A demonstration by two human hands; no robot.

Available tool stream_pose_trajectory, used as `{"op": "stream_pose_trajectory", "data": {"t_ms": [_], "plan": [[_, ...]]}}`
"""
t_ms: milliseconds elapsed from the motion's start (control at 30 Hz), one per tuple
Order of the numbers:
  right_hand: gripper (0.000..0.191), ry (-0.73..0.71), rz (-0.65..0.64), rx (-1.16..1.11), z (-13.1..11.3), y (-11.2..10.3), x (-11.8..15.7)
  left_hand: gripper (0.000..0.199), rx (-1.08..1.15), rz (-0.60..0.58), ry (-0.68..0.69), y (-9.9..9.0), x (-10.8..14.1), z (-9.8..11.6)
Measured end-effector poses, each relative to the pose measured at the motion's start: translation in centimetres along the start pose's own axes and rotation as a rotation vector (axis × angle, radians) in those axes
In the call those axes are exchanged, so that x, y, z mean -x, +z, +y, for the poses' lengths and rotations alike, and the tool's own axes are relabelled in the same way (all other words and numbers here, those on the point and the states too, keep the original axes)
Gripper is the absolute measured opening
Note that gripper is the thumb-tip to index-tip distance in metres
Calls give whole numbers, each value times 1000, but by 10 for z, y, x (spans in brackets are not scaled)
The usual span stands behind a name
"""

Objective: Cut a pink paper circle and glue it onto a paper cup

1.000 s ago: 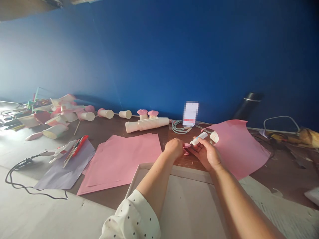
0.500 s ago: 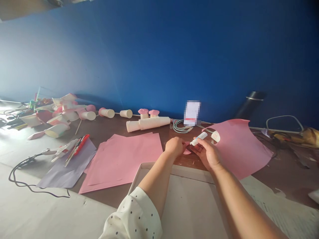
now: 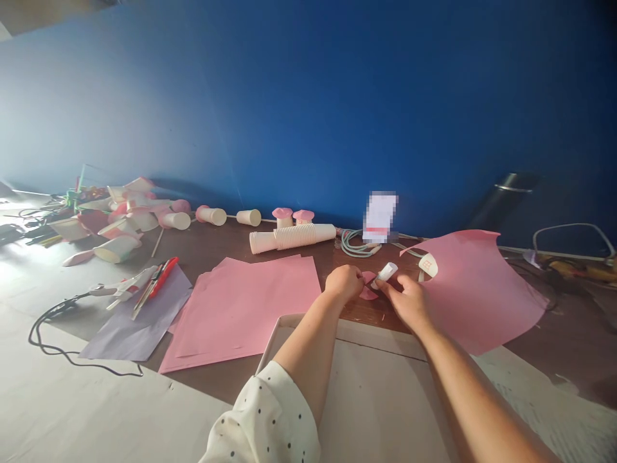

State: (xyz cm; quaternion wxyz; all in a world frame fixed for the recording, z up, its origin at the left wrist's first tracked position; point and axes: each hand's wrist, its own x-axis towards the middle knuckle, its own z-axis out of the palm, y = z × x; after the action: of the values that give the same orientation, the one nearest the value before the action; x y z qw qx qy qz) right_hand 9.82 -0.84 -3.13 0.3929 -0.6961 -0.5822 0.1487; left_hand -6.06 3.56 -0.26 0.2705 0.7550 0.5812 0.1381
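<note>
My left hand is closed, its fingertips pinching the left edge of a small cut piece of pink paper. My right hand grips a small white tube of glue between thumb and fingers, its lower end close to the pink piece. Whether the tube touches the paper I cannot tell. Just right of this hand a paper cup with a drawn window lies partly behind a large curved pink sheet.
Left of my arm lie stacked pink sheets, a utility knife and a glue gun. Behind are nested paper cups, two pink-topped cups and a coiled cable. A shallow box sits under my forearms.
The tube in my right hand has tipped more upright, and its nozzle end has come lower beside the pink piece. My left hand keeps its pinch. The whole view has shifted slightly.
</note>
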Motion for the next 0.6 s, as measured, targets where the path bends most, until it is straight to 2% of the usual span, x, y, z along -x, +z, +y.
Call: {"op": "stream_pose_trajectory", "data": {"t_ms": [267, 600], "plan": [[33, -48, -105, 98, -11, -4, 6, 24, 20, -28, -27, -2, -1, 2], [27, -119, -114, 143, -11, -1, 6, 23, 21, -22, -34, -1, -1, 2]]}}
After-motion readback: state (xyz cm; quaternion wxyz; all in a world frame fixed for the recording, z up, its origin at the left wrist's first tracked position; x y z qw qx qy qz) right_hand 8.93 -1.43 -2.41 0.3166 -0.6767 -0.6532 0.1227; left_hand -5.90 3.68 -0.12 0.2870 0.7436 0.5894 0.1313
